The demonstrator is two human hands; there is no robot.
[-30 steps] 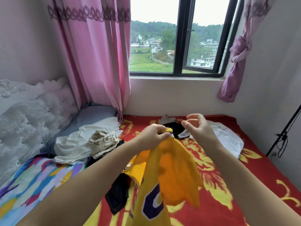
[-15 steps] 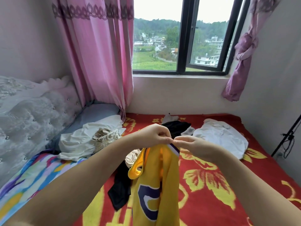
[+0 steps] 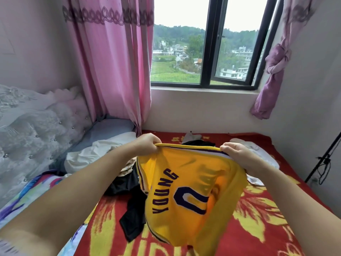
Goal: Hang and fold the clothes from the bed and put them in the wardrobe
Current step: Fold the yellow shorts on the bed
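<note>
Here the yellow jersey is held spread in the air above the bed, between the person and the window. The left hand and the right hand each form a closed grip on the purple-trimmed upper edge, fingers curled over the cloth, so that this edge runs roughly level from left to right. The garment's long axis hangs downward toward the viewer; the lettering "YOUNG" and the numeral "0" read sideways, rotated so the letters climb from lower left to upper right. The lower hem bunches near the bottom of the view and its outline is hard to make out. The red floral blanket covers the bed. A black garment lies on it, partly hidden behind the jersey. White clothing lies behind the right hand, mostly covered by it. Cream clothing lies at left near the tufted headboard. A pink curtain hangs beside the window.
</note>
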